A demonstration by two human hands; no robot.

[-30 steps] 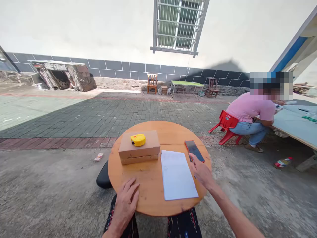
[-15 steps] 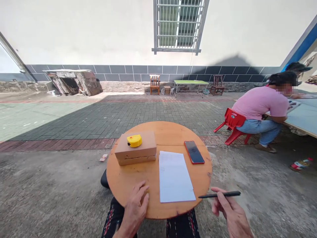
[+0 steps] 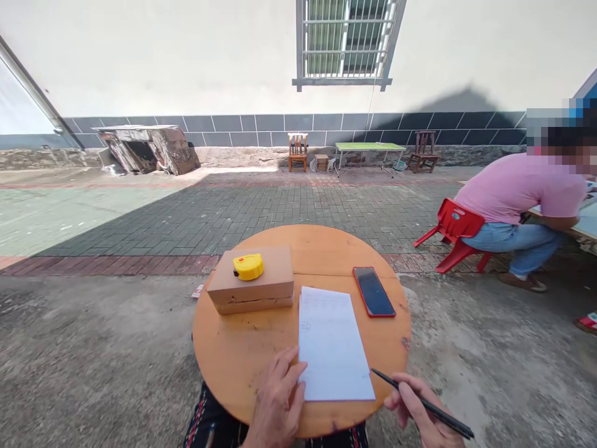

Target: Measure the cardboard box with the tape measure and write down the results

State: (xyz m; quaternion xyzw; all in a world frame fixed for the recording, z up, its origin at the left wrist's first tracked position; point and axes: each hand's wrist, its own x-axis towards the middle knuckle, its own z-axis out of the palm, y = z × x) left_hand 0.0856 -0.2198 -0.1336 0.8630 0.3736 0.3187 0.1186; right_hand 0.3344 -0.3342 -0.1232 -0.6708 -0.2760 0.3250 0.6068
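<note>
White sheets of paper (image 3: 333,342) lie stacked on a round wooden table (image 3: 252,354). My left hand (image 3: 280,395) rests flat by their lower left edge, fingers apart, with its fingertips at the paper's border. In my right hand (image 3: 415,407) is a black pen (image 3: 429,407), pinched between thumb and fingers. The pen tip points left, close to the lower right corner of the paper. Whether the tip touches anything I cannot tell.
A brown cardboard box (image 3: 252,292) stands at the table's left, with a yellow tape measure (image 3: 249,267) on top. To the right of the paper lies a phone (image 3: 374,291) with a red edge. A person in a pink shirt (image 3: 517,186) sits on a red chair (image 3: 459,224) at the right.
My left hand has moved right to the paper's edge. My right hand has come left and lower, and the pen now slants up toward the paper. The view has shifted slightly.
</note>
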